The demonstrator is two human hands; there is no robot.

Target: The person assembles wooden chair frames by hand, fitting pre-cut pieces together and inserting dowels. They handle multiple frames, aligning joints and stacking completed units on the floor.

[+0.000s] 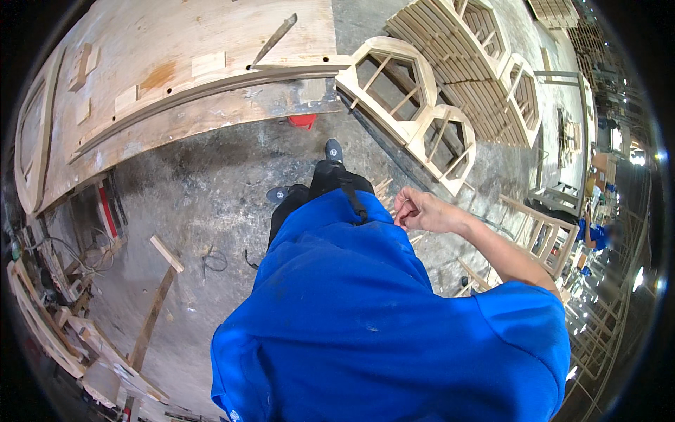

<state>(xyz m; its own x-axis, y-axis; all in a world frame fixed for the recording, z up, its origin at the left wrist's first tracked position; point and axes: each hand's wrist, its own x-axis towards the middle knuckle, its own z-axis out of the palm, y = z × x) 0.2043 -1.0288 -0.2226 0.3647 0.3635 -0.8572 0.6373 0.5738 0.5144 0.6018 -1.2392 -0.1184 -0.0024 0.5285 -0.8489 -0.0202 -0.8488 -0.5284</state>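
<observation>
Right hand held curled beside blue shirt, grip cannot be told; left hand unseen; wooden frames stacked, presumably saving room

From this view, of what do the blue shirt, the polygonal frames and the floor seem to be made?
Blue shirt: probably matte fabric, since it drapes in soft folds.
Polygonal frames: apparently bare wood, pale tan, with no paint visible.
Floor: perhaps concrete, grey, with mottled stains.

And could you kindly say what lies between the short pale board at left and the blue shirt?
In the head view, a thin dark cord loop lies there on grey floor; nearer the shirt is a small dark item, unclear.
</observation>
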